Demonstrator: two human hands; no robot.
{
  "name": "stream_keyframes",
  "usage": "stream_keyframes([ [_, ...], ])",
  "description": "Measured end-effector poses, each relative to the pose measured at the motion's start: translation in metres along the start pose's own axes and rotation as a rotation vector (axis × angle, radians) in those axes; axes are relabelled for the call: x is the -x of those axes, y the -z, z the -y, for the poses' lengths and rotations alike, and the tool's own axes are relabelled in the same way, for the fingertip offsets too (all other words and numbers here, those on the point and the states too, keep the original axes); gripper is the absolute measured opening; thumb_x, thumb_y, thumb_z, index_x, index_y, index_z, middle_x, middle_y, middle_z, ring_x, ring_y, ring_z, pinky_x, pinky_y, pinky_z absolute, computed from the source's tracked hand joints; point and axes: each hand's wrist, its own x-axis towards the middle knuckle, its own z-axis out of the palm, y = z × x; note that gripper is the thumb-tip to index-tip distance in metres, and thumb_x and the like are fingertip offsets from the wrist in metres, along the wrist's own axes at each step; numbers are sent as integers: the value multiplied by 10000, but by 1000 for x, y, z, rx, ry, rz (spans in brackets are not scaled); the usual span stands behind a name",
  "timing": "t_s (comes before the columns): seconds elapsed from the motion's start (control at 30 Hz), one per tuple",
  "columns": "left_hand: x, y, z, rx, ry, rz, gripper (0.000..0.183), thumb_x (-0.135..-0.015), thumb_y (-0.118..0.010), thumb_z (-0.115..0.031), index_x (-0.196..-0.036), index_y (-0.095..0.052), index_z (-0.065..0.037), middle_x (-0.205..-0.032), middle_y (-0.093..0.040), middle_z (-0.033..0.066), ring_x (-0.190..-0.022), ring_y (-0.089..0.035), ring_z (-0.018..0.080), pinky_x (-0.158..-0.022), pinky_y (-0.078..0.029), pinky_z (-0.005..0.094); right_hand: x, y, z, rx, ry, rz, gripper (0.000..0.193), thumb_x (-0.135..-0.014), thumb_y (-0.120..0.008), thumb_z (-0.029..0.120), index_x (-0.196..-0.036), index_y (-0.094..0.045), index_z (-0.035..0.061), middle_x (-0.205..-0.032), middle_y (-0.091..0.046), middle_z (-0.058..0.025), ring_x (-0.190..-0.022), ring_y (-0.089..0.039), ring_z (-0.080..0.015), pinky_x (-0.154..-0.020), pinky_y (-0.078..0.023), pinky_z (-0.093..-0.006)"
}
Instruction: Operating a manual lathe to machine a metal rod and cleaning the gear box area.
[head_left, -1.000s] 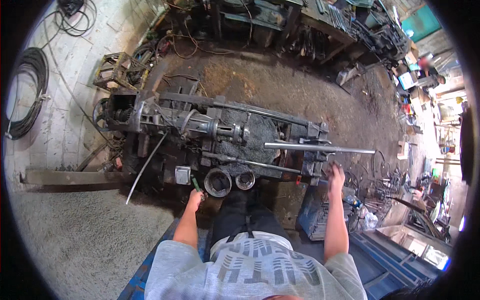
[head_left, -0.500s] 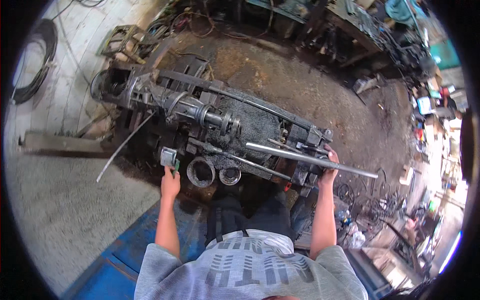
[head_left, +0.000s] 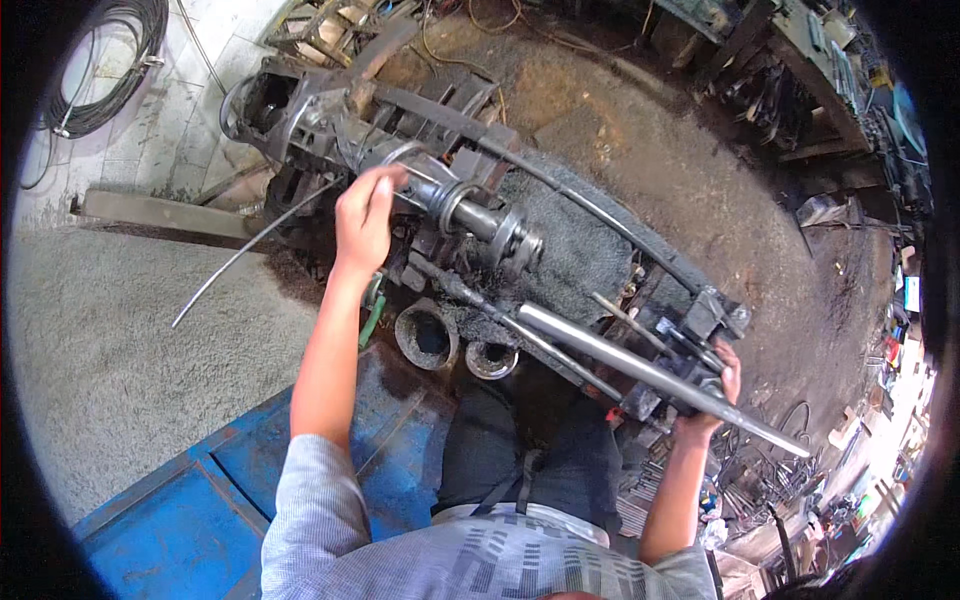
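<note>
My left hand (head_left: 364,222) is raised over the near side of a dark, greasy lathe-like machine (head_left: 468,212), by its ringed shaft. Its fingers point right, a little blurred and loosely apart; I see nothing in them, and contact with the metal cannot be made out. At the machine's right end, my right hand (head_left: 728,372) curls from below around a long smooth metal bar (head_left: 610,352), which hides part of the palm. Beside my left forearm, a green handle (head_left: 371,322) stands by a silvery part mostly hidden. Two metal rings, one larger (head_left: 400,338), one smaller (head_left: 478,366), sit near my legs.
A thin bent rod (head_left: 245,255) sticks out left from the machine. A steel beam (head_left: 150,212) lies on the left. Coiled black cable (head_left: 148,60) rests at the upper left, a blue metal sheet (head_left: 170,525) at the lower left. Cluttered benches and scrap line the right.
My left hand has left the silvery part with the green handle and risen to the machine's shaft. My right hand stays at the bar. The whole view has shifted and turned.
</note>
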Motion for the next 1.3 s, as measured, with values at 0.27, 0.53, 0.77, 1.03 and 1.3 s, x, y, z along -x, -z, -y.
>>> stream_keyframes([
  [0.27, -45, -67, 26, 313, 60, 488, 459, -1047, -353, -300, -1116, -623, 66, -1044, -678, 126, -985, -632, 191, -914, -469, 321, 3, -18, -6, -89, -17, 23, 404, -848, -473, 346, -987, -580, -18, -1187, -560, -191, -1194, -479, -298, -1099, -291, -438],
  [0.53, -42, -81, 34, 235, 7, 472, 568, -1054, -271, -371, -1128, -622, 71, -1043, -671, 157, -960, -646, 224, -888, -487, 357, 5, -49, -14, 8, 75, 3, 426, -773, -612, 361, -890, -625, -49, -1046, -600, -204, -1129, -507, -331, -1055, -317, -466],
  [0.77, -41, -81, 33, 224, -17, 392, 664, -1045, -234, -444, -1086, -623, 92, -981, -664, 170, -912, -660, 247, -843, -502, 362, 1, -51, -26, 10, 98, 173, 395, -769, -573, 341, -916, -599, -25, -1047, -555, -177, -1126, -473, -306, -1071, -292, -453],
  [1.03, -37, -79, 35, 209, -47, 329, 831, -997, -163, -605, -1093, -606, 91, -979, -657, 173, -901, -653, 254, -845, -493, 370, -1, -76, -28, 26, 108, 208, 401, -746, -587, 361, -888, -601, -14, -1007, -553, -171, -1079, -466, -308, -1038, -299, -452],
  [1.3, -30, -78, 29, 153, -22, 305, 905, -961, -141, -678, -1097, -596, 92, -960, -658, 174, -901, -651, 255, -854, -490, 373, -2, -88, -26, 31, 78, 122, 462, -721, -649, 445, -818, -637, -7, -928, -597, -160, -1008, -500, -289, -973, -346, -435],
])
